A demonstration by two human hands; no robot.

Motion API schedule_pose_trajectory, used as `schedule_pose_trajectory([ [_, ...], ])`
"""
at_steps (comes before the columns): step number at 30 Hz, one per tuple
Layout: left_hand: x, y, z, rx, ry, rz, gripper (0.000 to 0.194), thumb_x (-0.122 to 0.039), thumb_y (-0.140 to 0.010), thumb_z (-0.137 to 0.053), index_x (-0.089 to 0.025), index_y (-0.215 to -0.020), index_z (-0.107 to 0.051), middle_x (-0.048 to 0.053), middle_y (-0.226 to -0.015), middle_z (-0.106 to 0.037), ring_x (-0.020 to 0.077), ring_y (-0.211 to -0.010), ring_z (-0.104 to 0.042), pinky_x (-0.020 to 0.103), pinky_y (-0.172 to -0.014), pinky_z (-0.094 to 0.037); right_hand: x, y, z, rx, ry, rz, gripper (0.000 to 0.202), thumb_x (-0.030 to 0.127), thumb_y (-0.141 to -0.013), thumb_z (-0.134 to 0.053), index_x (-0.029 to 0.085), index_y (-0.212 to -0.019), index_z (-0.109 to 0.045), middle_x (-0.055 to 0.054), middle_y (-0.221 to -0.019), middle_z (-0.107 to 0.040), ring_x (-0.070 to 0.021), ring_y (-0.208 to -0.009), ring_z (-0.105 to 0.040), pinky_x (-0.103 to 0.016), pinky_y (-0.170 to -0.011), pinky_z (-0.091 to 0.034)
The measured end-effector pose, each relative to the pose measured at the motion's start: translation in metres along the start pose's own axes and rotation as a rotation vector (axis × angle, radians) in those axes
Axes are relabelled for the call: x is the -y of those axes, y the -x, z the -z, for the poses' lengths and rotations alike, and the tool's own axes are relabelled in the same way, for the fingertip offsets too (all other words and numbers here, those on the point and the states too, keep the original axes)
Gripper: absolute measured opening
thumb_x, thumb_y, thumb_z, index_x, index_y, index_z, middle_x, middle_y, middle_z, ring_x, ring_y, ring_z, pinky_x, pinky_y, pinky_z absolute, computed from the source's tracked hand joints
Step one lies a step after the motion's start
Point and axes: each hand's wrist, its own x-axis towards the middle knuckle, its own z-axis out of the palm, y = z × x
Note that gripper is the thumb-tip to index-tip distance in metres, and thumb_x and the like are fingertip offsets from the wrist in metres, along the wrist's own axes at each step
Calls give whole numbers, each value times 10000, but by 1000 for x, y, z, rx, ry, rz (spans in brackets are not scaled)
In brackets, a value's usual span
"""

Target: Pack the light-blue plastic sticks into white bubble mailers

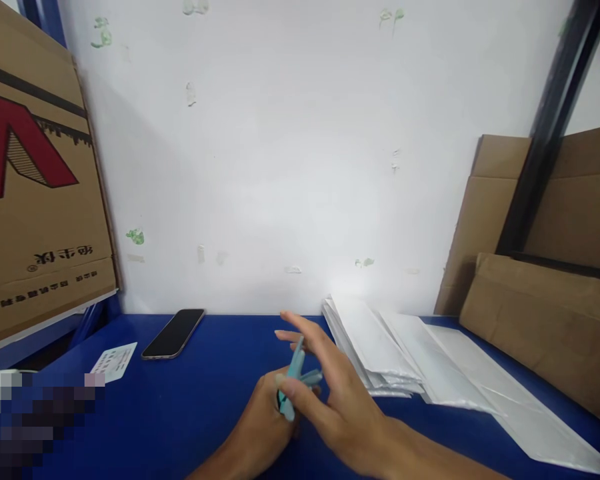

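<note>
Above the blue table, near the front middle, both hands meet at a small light-blue object with several narrow parts sticking out. My left hand is closed round its lower end, and its fingertips are hidden. The thumb of my right hand presses on the object from the right, while the other fingers of that hand stretch up and to the left. What exactly the object is, I cannot make out.
A phone and a printed card lie at the left. White flat packets are stacked and fanned out at the right. Cardboard boxes stand at the right, a large carton at the left. Behind is a white wall.
</note>
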Motion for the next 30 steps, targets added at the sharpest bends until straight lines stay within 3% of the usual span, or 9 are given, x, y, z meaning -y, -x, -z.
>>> schedule_pose_trajectory([
  [3,3,2,1,6,-77,110,140,-157,-844,-498,-163,-762,-611,-13,-593,-612,109,-488,-537,201,-477,-393,-9,-4,0,59,167,155,430,329,-1019,-486,319,-1449,-473,-31,-1473,-522,-211,-1330,-511,-404,-1121,-438],
  [6,3,3,2,-18,-138,163,160,-172,-809,-511,-166,-674,-597,-11,-535,-616,91,-385,-480,188,-393,-348,-15,-7,3,85,156,128,391,369,-1030,-460,268,-1397,-547,-47,-1299,-664,-203,-1212,-606,-386,-1053,-500],
  [11,-2,2,-3,11,-82,178,244,-304,-848,-539,-185,-637,-563,-55,-400,-480,104,-325,-463,186,-340,-325,-8,-7,11,109,53,93,484,463,-983,-516,288,-1435,-510,-52,-1449,-549,-261,-1320,-520,-485,-1116,-431],
  [17,-4,4,-12,-56,-19,163,259,-351,-845,-591,-173,-660,-560,-4,-542,-592,120,-475,-558,217,-474,-444,-3,-11,4,18,4,42,295,296,-980,-553,289,-1260,-648,-13,-1229,-691,-190,-1130,-646,-371,-995,-533],
  [21,1,1,-11,-39,-26,216,479,-583,-850,-604,-202,-596,-466,-42,-460,-490,96,-397,-484,214,-430,-374,-7,-14,6,51,65,18,323,348,-992,-543,312,-1306,-610,-9,-1276,-665,-195,-1170,-626,-367,-1019,-516],
  [24,6,-2,-6,-74,77,453,609,-809,-765,-525,-248,-604,-352,-108,-383,-316,60,-275,-260,216,-317,-203,-11,-23,28,38,377,103,424,427,-1003,-489,305,-1408,-517,-52,-1429,-562,-254,-1322,-510,-480,-1113,-418],
  [26,7,-3,0,-112,172,554,615,-808,-731,-574,-254,-634,-324,-130,-396,-270,44,-298,-170,206,-322,-120,-15,-33,56,-49,658,107,379,436,-1009,-443,261,-1305,-602,-90,-1360,-613,-292,-1287,-529,-529,-1092,-406],
  [27,7,-3,2,-114,219,576,597,-760,-731,-624,-251,-642,-325,-133,-407,-269,39,-316,-154,203,-337,-97,-18,-39,73,-95,796,26,364,420,-1016,-415,240,-1235,-643,-102,-1286,-655,-296,-1232,-568,-521,-1066,-423],
  [30,0,-3,9,-134,354,575,503,-564,-736,-709,-234,-644,-340,-130,-452,-280,29,-366,-141,205,-381,-76,-36,-48,131,-118,1139,-570,440,435,-1031,-331,210,-1314,-580,-149,-1185,-690,-329,-1021,-663,-529,-858,-518],
])
